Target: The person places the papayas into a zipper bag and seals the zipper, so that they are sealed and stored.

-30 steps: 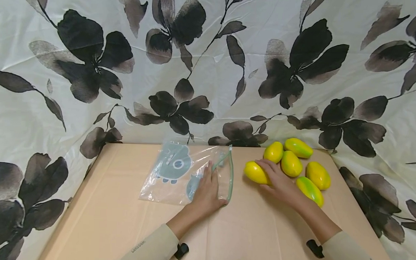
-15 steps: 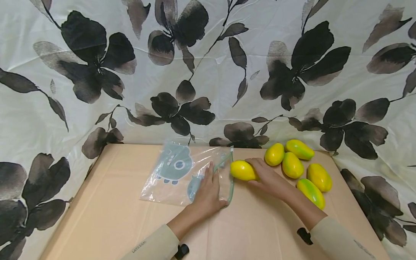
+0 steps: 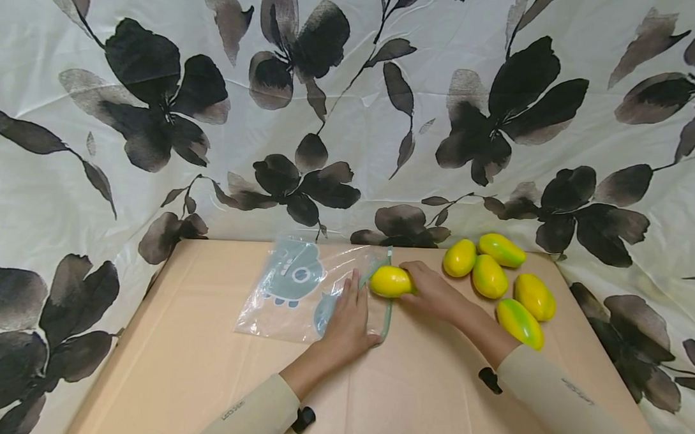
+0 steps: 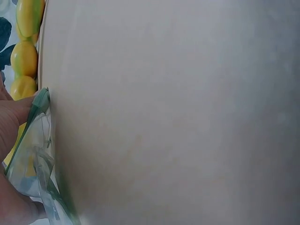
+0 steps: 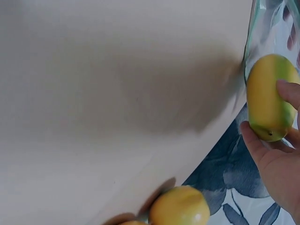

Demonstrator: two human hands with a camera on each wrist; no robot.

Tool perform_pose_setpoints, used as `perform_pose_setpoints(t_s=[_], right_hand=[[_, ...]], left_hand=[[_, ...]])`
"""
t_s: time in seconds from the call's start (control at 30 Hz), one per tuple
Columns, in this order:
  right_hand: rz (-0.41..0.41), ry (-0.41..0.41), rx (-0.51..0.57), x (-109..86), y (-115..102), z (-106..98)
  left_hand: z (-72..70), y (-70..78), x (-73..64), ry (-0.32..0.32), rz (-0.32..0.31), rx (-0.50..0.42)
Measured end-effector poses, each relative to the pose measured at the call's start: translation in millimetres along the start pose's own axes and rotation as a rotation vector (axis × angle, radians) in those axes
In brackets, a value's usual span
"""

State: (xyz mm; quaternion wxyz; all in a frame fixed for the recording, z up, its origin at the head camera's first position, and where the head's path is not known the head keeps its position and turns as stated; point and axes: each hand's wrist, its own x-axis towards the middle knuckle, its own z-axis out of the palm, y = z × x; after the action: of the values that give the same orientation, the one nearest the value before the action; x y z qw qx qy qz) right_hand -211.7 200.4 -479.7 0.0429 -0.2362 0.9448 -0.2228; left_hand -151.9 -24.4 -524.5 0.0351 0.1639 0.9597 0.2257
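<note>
Right hand (image 3: 431, 289) curling round a mango (image 3: 388, 281), I'm bringing it farther left than before, to the mouth of the bag (image 3: 299, 285); my left hand (image 3: 346, 319), fingers straight, is touching the bag. Near the far edge of the desk (image 3: 193, 352), the mango is pointing left, lying roughly lengthwise along it.

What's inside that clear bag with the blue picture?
Mostly the table shows through the bag. A yellow fruit in the right hand is at the bag's green edge; how far inside, I can't tell. The left hand and blue picture hide some parts.
</note>
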Motion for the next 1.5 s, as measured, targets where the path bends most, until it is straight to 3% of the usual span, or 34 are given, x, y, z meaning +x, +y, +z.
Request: perform_pose_setpoints(t_s=[0.4,0.7,1.0,1.17,1.33,1.5], right_hand=[[-0.009,-0.010,0.072,7.1,-10,17],[0.105,0.105,0.082,12.1,-15,31],[0.105,0.126,0.225,20.0,-15,37],[0.096,0.184,0.237,24.9,-19,41],[0.083,0.240,0.184,26.2,-21,43],[0.087,0.238,0.160,25.5,-21,39]], left_hand=[[-1.4,1.0,-0.9,0.003,0.017,0.051],[-0.3,1.9,-0.7,0.028,0.041,0.116],[0.3,1.2,-2.5,0.028,0.059,0.113],[-1.1,0.6,-1.9,0.021,0.068,0.129],[0.0,1.8,-2.5,0.007,0.080,0.129],[-0.2,2.7,-2.0,0.004,0.082,0.132]])
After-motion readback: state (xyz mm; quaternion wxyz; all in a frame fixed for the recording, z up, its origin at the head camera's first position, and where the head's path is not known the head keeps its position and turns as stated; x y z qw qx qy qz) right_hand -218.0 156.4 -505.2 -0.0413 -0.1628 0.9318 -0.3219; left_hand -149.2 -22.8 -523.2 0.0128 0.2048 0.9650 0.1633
